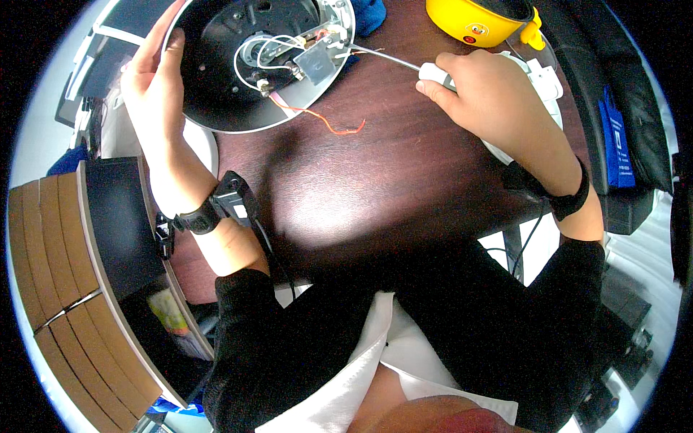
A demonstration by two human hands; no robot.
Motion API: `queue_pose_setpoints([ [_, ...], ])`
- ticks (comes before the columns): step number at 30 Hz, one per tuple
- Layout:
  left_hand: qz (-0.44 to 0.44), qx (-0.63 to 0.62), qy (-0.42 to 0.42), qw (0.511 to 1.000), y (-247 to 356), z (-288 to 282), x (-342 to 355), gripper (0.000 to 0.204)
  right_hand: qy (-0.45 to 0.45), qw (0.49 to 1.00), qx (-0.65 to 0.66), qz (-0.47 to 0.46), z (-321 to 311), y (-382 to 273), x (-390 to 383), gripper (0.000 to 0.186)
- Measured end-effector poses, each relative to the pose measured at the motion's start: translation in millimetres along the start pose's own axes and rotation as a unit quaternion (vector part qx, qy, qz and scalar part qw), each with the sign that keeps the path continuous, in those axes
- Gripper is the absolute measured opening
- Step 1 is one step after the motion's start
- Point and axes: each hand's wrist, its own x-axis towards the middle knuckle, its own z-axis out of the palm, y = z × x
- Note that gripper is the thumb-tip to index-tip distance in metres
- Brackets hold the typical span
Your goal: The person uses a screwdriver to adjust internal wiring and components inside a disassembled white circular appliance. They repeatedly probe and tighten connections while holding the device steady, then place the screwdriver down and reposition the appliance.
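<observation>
A round appliance housing [209, 83] with a black inside and a pale rim is tipped up at the far left of the table. My left hand [155, 94] is closed around its left edge. White wires [242, 68] and metal brackets show inside, and an orange wire [325, 121] trails out of the lower edge, its frayed end over the table. In my right hand [498, 94] is a screwdriver [435, 74] with a white handle. Its thin shaft points left, and the tip reaches the housing's right edge by the brackets. Whether it sits in a screw I cannot tell.
A yellow pot [462, 22] stands at the back right of the dark wooden table [375, 173]. Blue cloth [369, 16] lies behind the housing. A white part [546, 78] is partly hidden by my right hand. Brown cartons [50, 252] and a dark shelf flank the left.
</observation>
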Motion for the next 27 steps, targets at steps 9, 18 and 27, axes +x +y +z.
queue_pose_setpoints([
  [9,-0.020,-0.032,-0.004,0.999,-5,-4,1,0.035,-0.027,0.999,-0.019,0.024,-9,-10,1,0.034],
  [18,-0.007,-0.054,-0.017,0.998,-7,-4,2,0.036,0.026,1.000,-0.006,0.003,-2,-7,-1,0.035],
  [27,-0.022,0.082,0.021,0.996,33,9,-9,0.039,0.009,1.000,-0.010,0.003,-1,-9,1,0.035],
])
